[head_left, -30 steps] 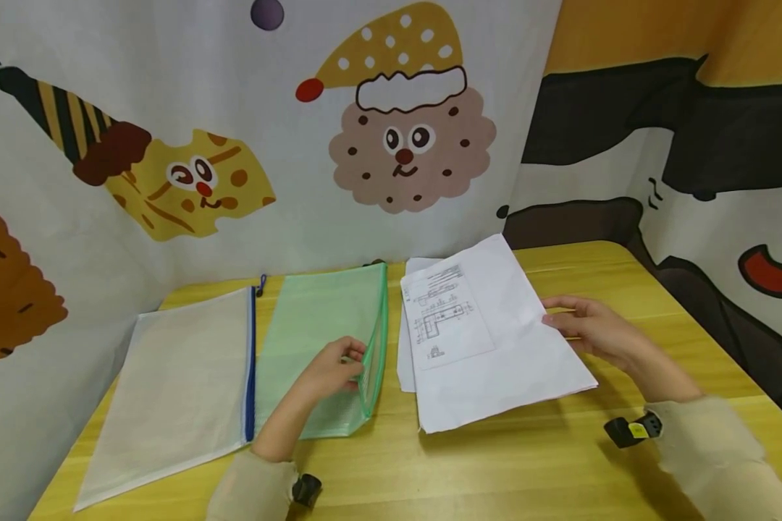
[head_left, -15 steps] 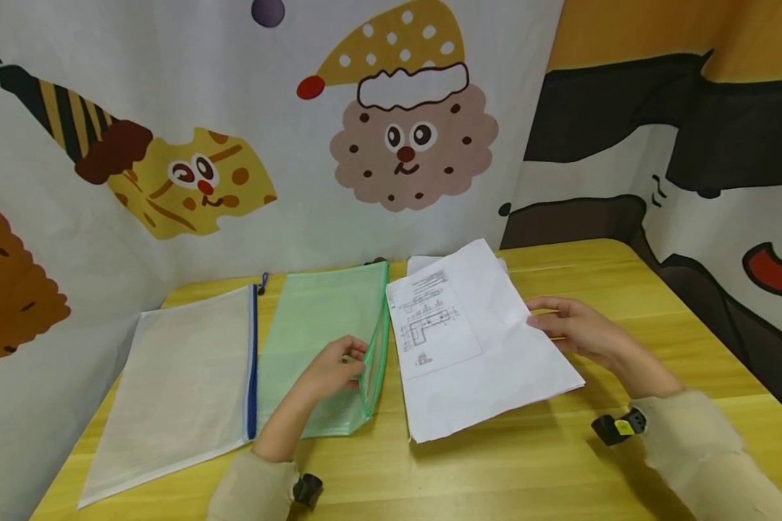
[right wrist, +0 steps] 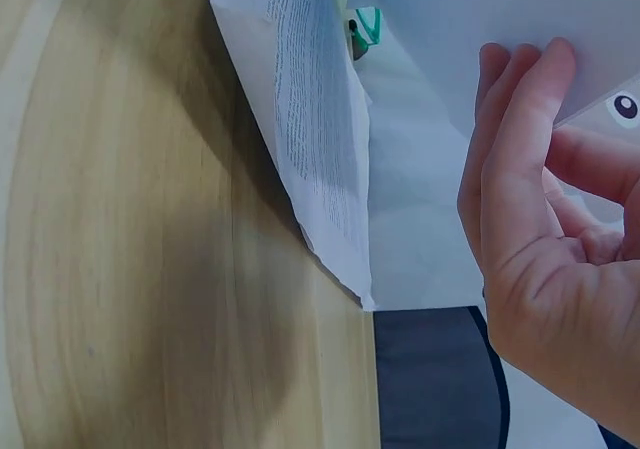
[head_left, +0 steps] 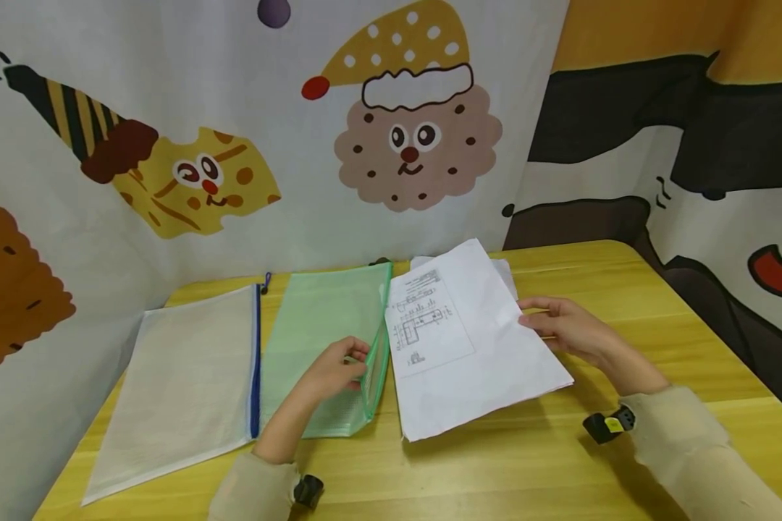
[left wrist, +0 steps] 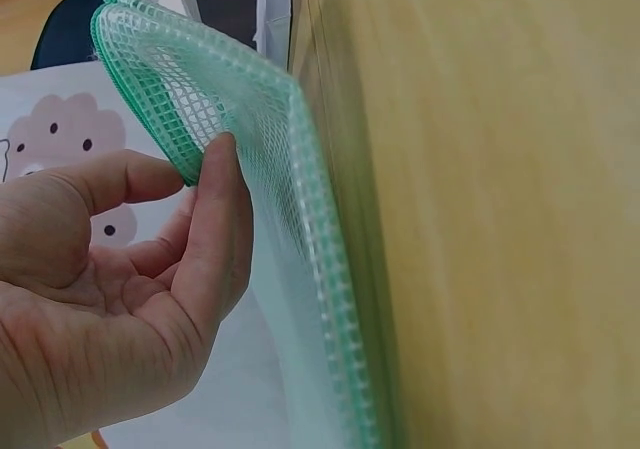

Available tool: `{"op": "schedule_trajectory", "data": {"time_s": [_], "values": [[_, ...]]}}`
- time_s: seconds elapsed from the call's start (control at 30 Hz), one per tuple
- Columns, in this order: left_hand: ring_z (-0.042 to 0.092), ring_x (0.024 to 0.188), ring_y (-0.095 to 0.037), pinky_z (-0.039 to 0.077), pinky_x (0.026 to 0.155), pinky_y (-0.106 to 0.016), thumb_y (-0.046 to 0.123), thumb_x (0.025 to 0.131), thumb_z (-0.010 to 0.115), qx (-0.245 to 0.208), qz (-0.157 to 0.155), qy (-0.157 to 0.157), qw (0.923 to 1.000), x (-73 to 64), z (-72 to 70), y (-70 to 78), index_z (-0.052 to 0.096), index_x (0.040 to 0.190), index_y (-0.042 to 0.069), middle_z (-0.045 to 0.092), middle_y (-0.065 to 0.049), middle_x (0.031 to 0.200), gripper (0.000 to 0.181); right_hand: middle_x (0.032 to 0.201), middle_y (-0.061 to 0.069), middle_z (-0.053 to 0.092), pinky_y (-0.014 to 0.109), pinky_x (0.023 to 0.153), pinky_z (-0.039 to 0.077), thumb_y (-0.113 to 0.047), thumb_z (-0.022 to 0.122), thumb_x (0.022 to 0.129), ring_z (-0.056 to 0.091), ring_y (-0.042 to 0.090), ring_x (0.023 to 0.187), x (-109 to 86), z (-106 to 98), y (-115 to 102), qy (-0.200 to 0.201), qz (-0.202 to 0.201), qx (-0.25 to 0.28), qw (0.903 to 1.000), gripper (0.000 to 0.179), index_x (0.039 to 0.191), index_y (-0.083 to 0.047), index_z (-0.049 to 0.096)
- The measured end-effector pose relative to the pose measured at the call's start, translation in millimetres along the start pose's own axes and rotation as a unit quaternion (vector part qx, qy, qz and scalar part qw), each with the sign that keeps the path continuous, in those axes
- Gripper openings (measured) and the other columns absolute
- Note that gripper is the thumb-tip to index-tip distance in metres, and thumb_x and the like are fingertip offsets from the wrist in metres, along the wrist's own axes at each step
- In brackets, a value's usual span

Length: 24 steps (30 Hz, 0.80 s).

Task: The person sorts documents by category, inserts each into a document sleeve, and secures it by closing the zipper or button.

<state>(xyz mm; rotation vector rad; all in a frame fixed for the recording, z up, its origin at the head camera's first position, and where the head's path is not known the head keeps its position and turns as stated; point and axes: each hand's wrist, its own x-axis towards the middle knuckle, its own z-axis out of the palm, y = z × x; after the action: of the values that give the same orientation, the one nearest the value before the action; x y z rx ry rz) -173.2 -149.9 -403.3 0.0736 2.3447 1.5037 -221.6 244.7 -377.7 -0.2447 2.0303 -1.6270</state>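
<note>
My left hand [head_left: 334, 369] pinches the zip edge of a green mesh zipper pouch [head_left: 322, 318], thumb on one side and fingers on the other. That edge is raised, so the mouth on the pouch's right side gapes a little; the left wrist view shows the mesh wall [left wrist: 190, 89] between the fingertips. With my right hand [head_left: 575, 331] I grip the right edge of some white paper [head_left: 456, 391] printed with a line drawing. The paper is tilted, its left edge right at the pouch's mouth. In the right wrist view the fingers [right wrist: 525, 159] lie against its underside.
A whitish mesh pouch with a blue zip [head_left: 182, 376] lies flat at the left. More white paper [head_left: 507, 275] shows behind the held paper; a text-printed sheet [right wrist: 310, 119] appears in the right wrist view. A patterned curtain [head_left: 267, 239] borders the wooden table [head_left: 495, 477].
My right hand has moved left with the paper, bringing its left edge to the green pouch's mouth. More of the paper behind now shows on the right. My left hand has stayed in place.
</note>
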Motion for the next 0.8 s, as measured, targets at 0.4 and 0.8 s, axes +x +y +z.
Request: {"op": "schedule_trajectory", "data": {"time_s": [0.4,0.8], "values": [[0.060,0.091,-0.023,0.061,0.075,-0.037,-0.001,0.091,0.051,0.005,0.004,-0.006,1.0000,-2.0,0.7,1.4,0.053,0.123,-0.010,0.054,-0.019,0.111,0.033,0.102,-0.011,0.070,0.026,0.078,0.060,-0.020,0.051,0.105,0.070,0.008,0.090,7.3,5.9,-0.9,0.002,-0.001,0.015,0.9999,0.055,0.147,0.009,0.032],[0.060,0.090,-0.023,0.061,0.075,-0.038,-0.001,0.092,0.053,0.009,0.002,-0.006,0.9999,-4.4,2.0,1.2,0.055,0.122,-0.009,0.055,-0.019,0.111,0.031,0.099,-0.010,0.071,0.026,0.077,0.060,-0.019,0.051,0.104,0.071,0.009,0.088,11.2,11.7,-0.6,0.005,-0.006,0.023,0.9997,0.053,0.145,0.010,0.033]]}}
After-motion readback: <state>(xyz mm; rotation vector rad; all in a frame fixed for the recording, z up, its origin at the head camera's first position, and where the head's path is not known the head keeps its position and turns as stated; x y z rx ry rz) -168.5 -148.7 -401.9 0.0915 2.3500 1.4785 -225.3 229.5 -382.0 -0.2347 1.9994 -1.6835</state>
